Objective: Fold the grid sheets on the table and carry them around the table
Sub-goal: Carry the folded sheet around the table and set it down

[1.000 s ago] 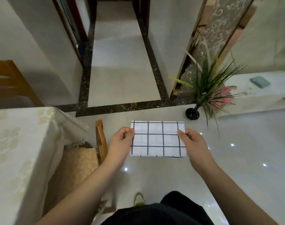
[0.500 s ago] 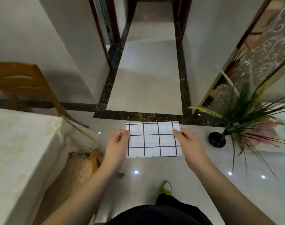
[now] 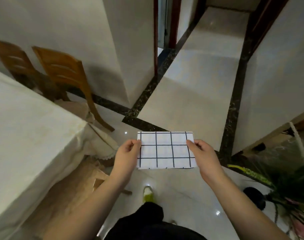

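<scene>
Progress: folding is looking complete; the grid sheet (image 3: 166,149) is showing as a compact rectangle with a doubled near edge, so the carrying stage is judged to be under way.
Remaining: the walk around the desk (image 3: 31,129) is judged to be unfinished; how many sheets are making up the fold cannot be told.
Sheet location: the sheet is hanging in the air at centre, above the floor (image 3: 187,94), to the right of the desk corner and apart from it.
Left hand: the left hand (image 3: 128,154) is pinching the left edge of the sheet, thumb on top and fingers curling beneath.
Right hand: the right hand (image 3: 202,154) is pinching the right edge in the same manner.
Sheet material: thin white paper or cloth is lying flat and near level, carrying hand-drawn black grid lines.
Desk covering: a cream cloth with a faint woven pattern is draping over the corner, ending in a scalloped lace hem.
Floor: glossy pale tiles are reflecting ceiling lights, with dark speckled stone bands running between them.
Seating: two wooden chairs (image 3: 68,73) with curved slatted backs are standing at the far side of the desk.
Plant: spiky green leaves (image 3: 289,184) are rising from a dark round vase (image 3: 254,196) at near right.
</scene>
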Tool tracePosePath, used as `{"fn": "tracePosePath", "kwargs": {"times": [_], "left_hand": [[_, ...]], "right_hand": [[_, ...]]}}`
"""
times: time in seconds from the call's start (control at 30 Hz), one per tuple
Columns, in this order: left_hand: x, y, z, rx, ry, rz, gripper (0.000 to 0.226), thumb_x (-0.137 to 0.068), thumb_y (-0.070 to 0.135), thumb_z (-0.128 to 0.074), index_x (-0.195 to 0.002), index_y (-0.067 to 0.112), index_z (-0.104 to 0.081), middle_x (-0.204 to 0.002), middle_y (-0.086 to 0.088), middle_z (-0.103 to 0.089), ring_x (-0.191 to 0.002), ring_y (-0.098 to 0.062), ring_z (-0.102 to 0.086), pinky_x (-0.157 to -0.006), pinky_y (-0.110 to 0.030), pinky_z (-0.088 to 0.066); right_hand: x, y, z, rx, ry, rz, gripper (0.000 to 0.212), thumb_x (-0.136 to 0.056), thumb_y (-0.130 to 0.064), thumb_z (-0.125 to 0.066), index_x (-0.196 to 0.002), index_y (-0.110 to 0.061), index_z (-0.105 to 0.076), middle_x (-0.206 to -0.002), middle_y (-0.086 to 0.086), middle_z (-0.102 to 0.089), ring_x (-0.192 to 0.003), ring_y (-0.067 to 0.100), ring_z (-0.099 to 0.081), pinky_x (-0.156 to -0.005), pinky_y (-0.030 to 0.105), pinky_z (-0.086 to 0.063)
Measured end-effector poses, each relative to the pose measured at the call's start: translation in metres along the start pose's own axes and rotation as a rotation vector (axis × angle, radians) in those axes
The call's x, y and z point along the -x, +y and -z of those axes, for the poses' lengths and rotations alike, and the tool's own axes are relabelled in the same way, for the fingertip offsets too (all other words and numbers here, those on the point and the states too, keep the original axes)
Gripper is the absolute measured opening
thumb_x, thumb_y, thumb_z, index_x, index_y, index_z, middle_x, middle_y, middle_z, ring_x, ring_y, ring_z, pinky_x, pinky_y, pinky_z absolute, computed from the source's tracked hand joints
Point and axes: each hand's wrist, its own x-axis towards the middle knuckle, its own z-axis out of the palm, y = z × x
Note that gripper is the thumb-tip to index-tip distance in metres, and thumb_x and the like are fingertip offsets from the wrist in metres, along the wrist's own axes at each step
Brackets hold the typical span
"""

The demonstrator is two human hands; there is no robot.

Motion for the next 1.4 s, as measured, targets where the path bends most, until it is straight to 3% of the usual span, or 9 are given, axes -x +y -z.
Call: {"fn": "tracePosePath", "kwargs": {"times": [0.07, 0.2, 0.33, 0.5, 0.8, 0.93, 1.1, 1.2, 1.4], "left_hand": [[-0.019, 0.002, 0.006, 0.004, 0.034, 0.021, 0.021, -0.097, 0.033, -0.052, -0.088, 0.02, -0.066, -0.08, 0.0, -0.067, -0.073, -0.013, -0.064, -0.065, -0.026, -0.051], [-0.065, 0.007, 0.026, 0.038, 0.05, 0.017, 0.022, -0.098, 0.032, -0.052, -0.087, 0.017, -0.065, -0.074, 0.005, -0.067, -0.067, -0.008, -0.063, -0.06, -0.021, -0.046], [-0.112, 0.016, 0.05, 0.067, -0.026, 0.021, 0.026, -0.099, 0.032, -0.052, -0.087, 0.011, -0.061, -0.073, -0.002, -0.063, -0.067, -0.018, -0.06, -0.062, -0.03, -0.049], [-0.159, 0.027, 0.07, 0.117, 0.09, 0.059, 0.023, -0.098, 0.026, -0.054, -0.081, 0.011, -0.06, -0.073, -0.011, -0.062, -0.067, -0.024, -0.056, -0.062, -0.034, -0.047], [-0.22, 0.04, 0.088, 0.126, 0.265, 0.166, 0.028, -0.097, 0.029, -0.055, -0.093, 0.003, -0.065, -0.084, -0.017, -0.071, -0.068, -0.022, -0.064, -0.069, -0.038, -0.056], [-0.248, 0.043, 0.091, 0.118, 0.34, 0.228, 0.026, -0.097, 0.029, -0.055, -0.088, 0.007, -0.064, -0.073, -0.007, -0.07, -0.063, -0.018, -0.063, -0.057, -0.024, -0.053], [-0.286, 0.046, 0.094, 0.198, 0.458, 0.329, 0.034, -0.096, 0.029, -0.058, -0.093, -0.005, -0.062, -0.086, -0.027, -0.068, -0.068, -0.026, -0.062, -0.058, -0.029, -0.053], [-0.302, 0.052, 0.091, 0.266, 0.559, 0.376, 0.031, -0.096, 0.03, -0.057, -0.092, -0.001, -0.064, -0.083, -0.018, -0.071, -0.068, -0.023, -0.066, -0.061, -0.032, -0.054], [-0.322, 0.059, 0.091, 0.38, 0.78, 0.389, 0.024, -0.096, 0.024, -0.059, -0.077, 0.008, -0.061, -0.069, -0.007, -0.068, -0.061, -0.018, -0.064, -0.053, -0.027, -0.051]], "right_hand": [[-0.022, -0.01, -0.015, 0.019, -0.037, 0.008, 0.017, -0.093, -0.021, -0.063, -0.078, -0.015, -0.067, -0.077, 0.001, -0.069, -0.072, 0.015, -0.062, -0.066, 0.028, -0.046], [-0.07, -0.032, -0.055, 0.062, -0.121, 0.037, 0.022, -0.093, -0.02, -0.063, -0.072, -0.013, -0.063, -0.065, -0.005, -0.064, -0.062, 0.009, -0.056, -0.061, 0.028, -0.041], [-0.118, -0.058, -0.098, 0.119, -0.194, 0.02, 0.022, -0.085, -0.037, -0.063, -0.073, -0.019, -0.066, -0.071, 0.003, -0.067, -0.069, 0.02, -0.061, -0.066, 0.034, -0.045], [-0.163, -0.086, -0.144, 0.176, -0.258, 0.059, 0.02, -0.094, -0.023, -0.061, -0.079, -0.012, -0.066, -0.077, 0.007, -0.071, -0.071, 0.02, -0.064, -0.064, 0.031, -0.046], [-0.24, -0.113, -0.207, 0.258, -0.461, 0.039, 0.017, -0.096, -0.025, -0.06, -0.091, -0.012, -0.069, -0.087, 0.006, -0.075, -0.081, 0.023, -0.071, -0.074, 0.038, -0.057], [-0.285, -0.119, -0.239, 0.284, -0.566, 0.014, 0.017, -0.096, -0.025, -0.06, -0.092, -0.011, -0.068, -0.087, 0.009, -0.075, -0.081, 0.023, -0.072, -0.073, 0.038, -0.058], [-0.341, -0.131, -0.284, 0.365, -0.744, 0.021, 0.018, -0.096, -0.03, -0.059, -0.096, -0.015, -0.069, -0.089, 0.003, -0.075, -0.081, 0.017, -0.072, -0.075, 0.036, -0.059], [-0.371, -0.143, -0.311, 0.414, -0.854, 0.037, 0.019, -0.095, -0.03, -0.061, -0.095, -0.013, -0.069, -0.09, 0.005, -0.076, -0.082, 0.019, -0.073, -0.077, 0.041, -0.059], [-0.403, -0.165, -0.361, 0.537, -1.033, 0.085, 0.018, -0.095, -0.031, -0.061, -0.093, -0.014, -0.068, -0.087, 0.001, -0.075, -0.078, 0.015, -0.073, -0.07, 0.033, -0.06]]}}
